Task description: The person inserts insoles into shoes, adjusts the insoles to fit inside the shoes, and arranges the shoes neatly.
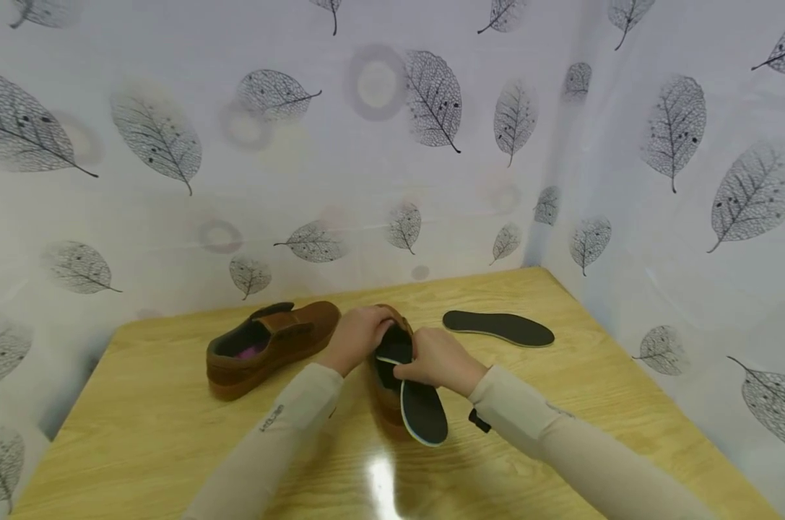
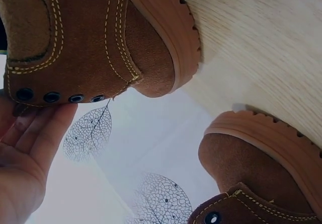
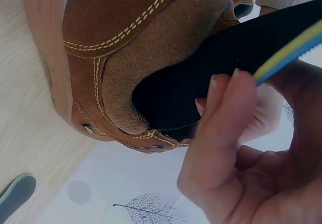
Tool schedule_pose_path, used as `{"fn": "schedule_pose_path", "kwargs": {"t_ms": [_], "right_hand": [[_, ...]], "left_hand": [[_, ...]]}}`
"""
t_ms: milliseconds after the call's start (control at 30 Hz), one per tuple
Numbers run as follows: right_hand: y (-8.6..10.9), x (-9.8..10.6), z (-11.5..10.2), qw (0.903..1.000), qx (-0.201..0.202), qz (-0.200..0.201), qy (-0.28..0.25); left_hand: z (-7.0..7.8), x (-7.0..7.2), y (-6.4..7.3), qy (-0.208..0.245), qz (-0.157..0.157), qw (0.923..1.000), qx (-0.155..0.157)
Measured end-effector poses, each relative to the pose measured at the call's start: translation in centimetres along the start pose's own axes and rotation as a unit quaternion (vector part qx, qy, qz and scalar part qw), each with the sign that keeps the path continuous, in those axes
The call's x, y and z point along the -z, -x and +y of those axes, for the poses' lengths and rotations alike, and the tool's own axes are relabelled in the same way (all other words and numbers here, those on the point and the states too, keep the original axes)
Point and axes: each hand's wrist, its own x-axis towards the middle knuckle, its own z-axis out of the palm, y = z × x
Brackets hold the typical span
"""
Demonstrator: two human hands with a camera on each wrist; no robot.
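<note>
A brown suede shoe (image 1: 383,404) with yellow stitching stands in the middle of the table, toe pointing away. At its eyelet edge my left hand (image 1: 360,336) grips the upper; in the left wrist view the fingers (image 2: 43,133) lie against the eyelet flap. Between thumb and fingers my right hand (image 1: 447,361) pinches a black insole (image 1: 426,415) with a yellow and blue layered edge. One end of the insole reaches into the shoe opening, while its rounded other end sticks out over the heel toward me. The part inside the shoe is partly hidden.
The matching brown shoe (image 1: 269,350) sits to the left, something purple inside it. A second dark insole (image 1: 499,327) lies flat at the back right of the wooden table (image 1: 158,433). Leaf-patterned sheeting (image 1: 366,180) hangs behind and at the sides.
</note>
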Motion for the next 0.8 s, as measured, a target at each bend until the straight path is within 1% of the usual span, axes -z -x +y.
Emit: {"fn": "schedule_pose_path", "kwargs": {"t_ms": [100,233,333,433,533,667,800], "right_hand": [[-0.4,-0.2,0.0,0.9999,-0.008,0.005,0.008],[-1.1,-0.7,-0.1,0.9979,-0.006,0.034,0.055],[-1.4,-1.2,-0.4,0.9936,-0.013,0.059,0.095],[-1.5,-1.6,-1.0,0.988,-0.032,0.074,0.131],[-1.6,-2.0,-1.6,0.9816,-0.034,0.086,0.167],[-1.7,-2.4,-2.3,0.9778,-0.019,0.094,0.186],[-2.0,-2.8,-2.6,0.9775,-0.018,0.091,0.189]], "left_hand": [[0.1,-0.1,0.0,0.0,0.0,1.0,0.002],[0.3,0.0,-0.1,0.003,-0.004,1.0,0.006],[0.4,0.1,-0.2,0.006,-0.014,0.9998,0.01],[0.4,0.0,-0.2,0.014,-0.02,0.9996,0.013],[0.3,0.1,-0.2,0.016,-0.025,0.9994,0.016],[0.3,0.3,-0.2,0.023,-0.03,0.9991,0.02],[0.4,0.5,-0.1,0.036,-0.03,0.9987,0.018]]}}
